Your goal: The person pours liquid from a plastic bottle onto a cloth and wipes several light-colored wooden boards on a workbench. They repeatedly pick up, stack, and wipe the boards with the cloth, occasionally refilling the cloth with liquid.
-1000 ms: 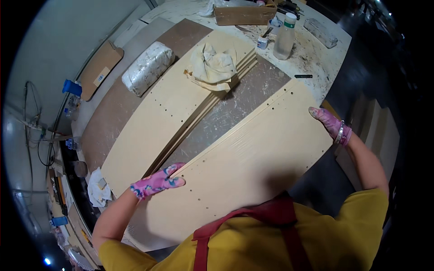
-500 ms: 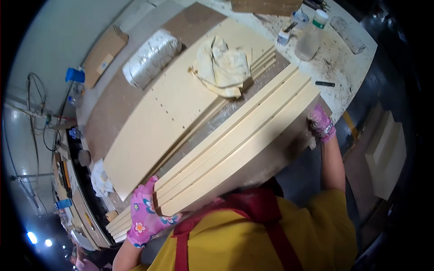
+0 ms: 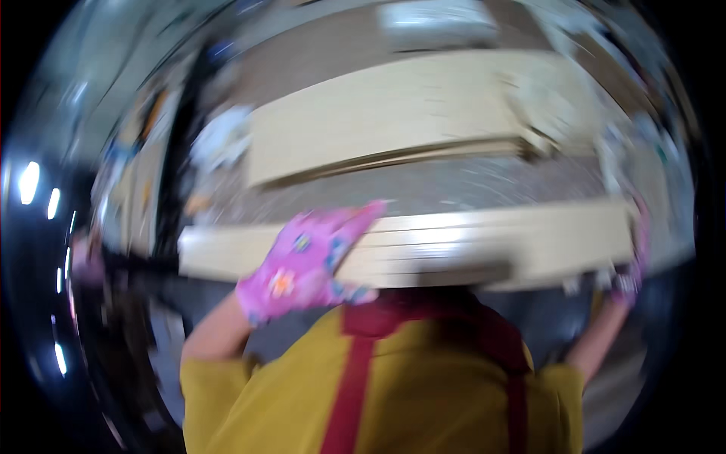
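My left hand (image 3: 299,265), in a pink flowered glove, spans the left end of several pale wooden boards (image 3: 544,234) held side by side. Its fingers reach over the far edge and its thumb lies along the near edge. At the boards' right end is my right hand (image 3: 637,250), gloved in pink and smeared by motion, closed around that end. The boards lie crosswise in front of my body at the table's near edge. More pale boards (image 3: 215,250) lie to the left, partly behind my left hand.
Beyond the boards, wide pale panels (image 3: 363,113) lie stacked on the brown-topped table (image 3: 302,64). A crumpled cream cloth (image 3: 556,94) rests on their right end. Farther back is a silvery wrapped bundle (image 3: 439,24). White crumpled material (image 3: 223,140) sits at the left.
My view has swung left, so the boards now run nearly level across it instead of slanting up to the right. Both hands stay at the boards' ends.
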Demonstrator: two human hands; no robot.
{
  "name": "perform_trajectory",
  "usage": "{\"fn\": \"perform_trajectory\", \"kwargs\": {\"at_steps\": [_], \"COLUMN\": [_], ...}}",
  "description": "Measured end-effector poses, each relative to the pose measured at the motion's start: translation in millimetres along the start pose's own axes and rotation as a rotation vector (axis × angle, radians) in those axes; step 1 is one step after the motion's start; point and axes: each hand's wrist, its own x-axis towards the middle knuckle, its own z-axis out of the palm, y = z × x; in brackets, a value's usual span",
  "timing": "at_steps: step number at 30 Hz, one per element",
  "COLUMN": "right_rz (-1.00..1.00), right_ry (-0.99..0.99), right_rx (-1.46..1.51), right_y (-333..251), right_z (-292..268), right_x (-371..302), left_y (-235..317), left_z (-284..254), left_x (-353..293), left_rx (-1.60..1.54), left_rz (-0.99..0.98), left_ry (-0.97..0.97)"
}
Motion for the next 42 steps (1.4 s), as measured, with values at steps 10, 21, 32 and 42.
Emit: {"fn": "perform_trajectory", "kwargs": {"at_steps": [10,21,32,42], "right_rz": [-0.404,-0.41,-1.114,-0.279], "right_ry": [-0.263,-0.088,-0.061,-0.093], "right_rx": [-0.568,-0.744,-2.205,-0.643], "right_y": [5.7,-2.8,-1.3,46.1], "right_z": [-27.7,-27.3,-75.5,-160.1], "right_x": [17.8,7.7,-15.0,19.7], "left_y": [-234.9,-249.1,-252.1,-242.7], "left_z": [38.3,86.3,55.8,35.5], "left_x": [-307.1,-237.3,-189.5,-180.4], "left_rx": [-1.177,-1.762,-1.715,-1.432], "left_rz": [-0.869,-0.543,-0.337,-0.415], "left_ry": [1.055,1.215,0.742,0.666]}}
